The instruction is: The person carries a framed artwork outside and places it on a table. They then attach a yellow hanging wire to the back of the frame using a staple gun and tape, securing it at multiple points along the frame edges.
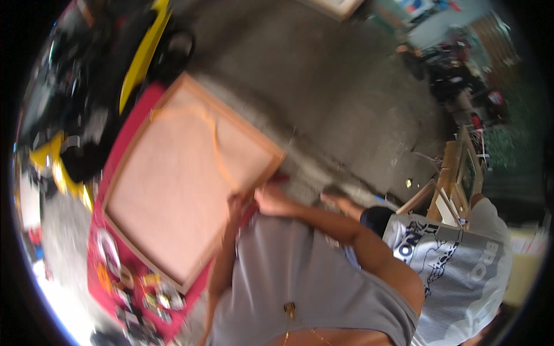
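A large shallow wooden frame (231, 118) with a pale plywood panel (167, 190) lies on a table under a red cloth. A yellow-orange strap (216, 141) runs in a loose curve from the frame's far left edge to its near right edge. At that near edge my left hand (235, 205) is closed round the strap's end. Right beside it, my right hand (272, 200) is closed by the frame's corner; motion blur hides what its fingers hold.
Tape rolls and small items (147, 294) lie on the red cloth (98, 282) below the frame. Yellow and black motorbikes (138, 69) stand at the left. A person in a grey and white shirt (456, 271) is close on my right, near leaning wooden frames (461, 173).
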`<action>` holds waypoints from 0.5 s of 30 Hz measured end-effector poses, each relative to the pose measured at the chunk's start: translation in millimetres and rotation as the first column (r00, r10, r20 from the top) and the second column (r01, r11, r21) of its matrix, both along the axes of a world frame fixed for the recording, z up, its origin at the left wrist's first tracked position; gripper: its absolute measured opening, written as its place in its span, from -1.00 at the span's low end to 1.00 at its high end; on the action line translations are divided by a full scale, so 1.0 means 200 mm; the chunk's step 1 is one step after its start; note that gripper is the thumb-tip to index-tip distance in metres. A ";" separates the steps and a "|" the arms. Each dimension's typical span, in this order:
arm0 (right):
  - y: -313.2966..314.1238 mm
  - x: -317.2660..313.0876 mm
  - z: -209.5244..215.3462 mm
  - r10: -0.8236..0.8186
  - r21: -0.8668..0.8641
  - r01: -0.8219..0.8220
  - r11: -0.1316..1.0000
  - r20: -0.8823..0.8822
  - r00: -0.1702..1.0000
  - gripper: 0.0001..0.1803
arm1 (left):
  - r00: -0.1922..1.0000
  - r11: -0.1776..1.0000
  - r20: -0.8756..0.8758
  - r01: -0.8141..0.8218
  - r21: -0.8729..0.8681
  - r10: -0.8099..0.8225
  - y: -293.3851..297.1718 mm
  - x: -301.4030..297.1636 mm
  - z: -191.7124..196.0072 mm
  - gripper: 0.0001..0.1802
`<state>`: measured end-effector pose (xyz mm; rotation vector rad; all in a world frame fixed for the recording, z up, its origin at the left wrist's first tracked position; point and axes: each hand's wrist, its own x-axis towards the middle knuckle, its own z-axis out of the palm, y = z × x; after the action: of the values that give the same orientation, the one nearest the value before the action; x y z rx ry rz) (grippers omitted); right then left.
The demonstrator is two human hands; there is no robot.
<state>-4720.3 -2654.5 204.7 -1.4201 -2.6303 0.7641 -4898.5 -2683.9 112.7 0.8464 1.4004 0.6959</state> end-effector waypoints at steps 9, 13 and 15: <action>0.07 0.08 0.08 -0.174 -0.227 0.164 0.960 -0.023 0.984 -0.76 | 0.955 0.933 -0.004 -0.290 -0.212 0.296 0.09 0.07 0.21 -0.73; 0.13 0.17 0.24 -0.189 -0.470 0.127 0.873 -0.087 0.978 -0.75 | 0.943 0.933 0.035 -0.320 -0.165 0.330 0.08 0.09 0.19 -0.74; 0.16 0.22 0.31 -0.217 -0.545 0.094 0.833 -0.166 0.962 -0.72 | 0.934 0.933 0.096 -0.329 -0.148 0.345 0.08 0.10 0.17 -0.73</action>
<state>-4677.0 -2623.0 267.5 -1.5181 -2.1829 1.6201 -4878.6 -2667.6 145.9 0.4552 1.4796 0.8916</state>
